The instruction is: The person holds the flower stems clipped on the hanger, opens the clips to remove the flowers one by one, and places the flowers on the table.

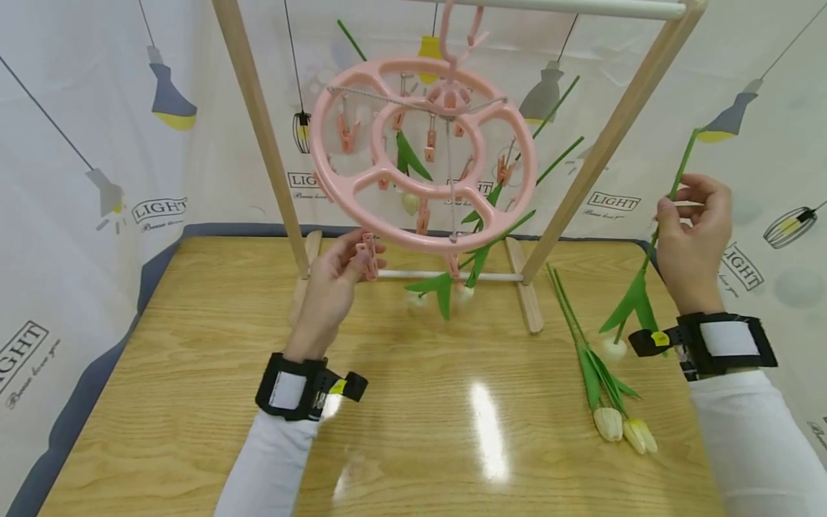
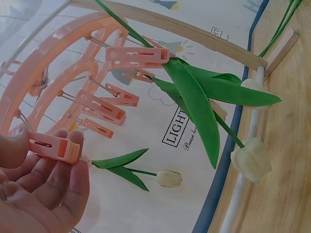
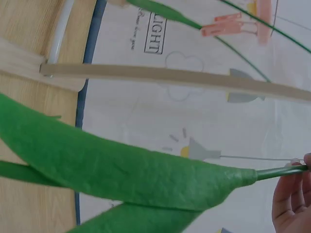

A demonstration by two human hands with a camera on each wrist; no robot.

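My left hand (image 1: 332,280) holds a pink clothespin (image 1: 368,257) that hangs at the near left edge of a round pink drying hanger (image 1: 423,240). In the left wrist view, thumb and fingers pinch this clothespin (image 2: 53,146). Off to the right, my right hand (image 1: 698,233) pinches the green stem of an artificial tulip (image 1: 636,298), its white bloom (image 1: 615,350) pointing down. The right wrist view shows its big green leaf (image 3: 126,165) up close. Several white tulips hang bloom-down from the hanger's other clips, one with a white bloom (image 2: 250,160) near the left wrist camera.
The hanger hooks onto the white top bar (image 1: 581,7) of a wooden stand with slanted posts (image 1: 614,143) and feet (image 1: 525,294). Cream tulips (image 1: 607,424) lie on the wooden table (image 1: 413,431) at the right. A printed cloth (image 1: 220,143) stands behind.
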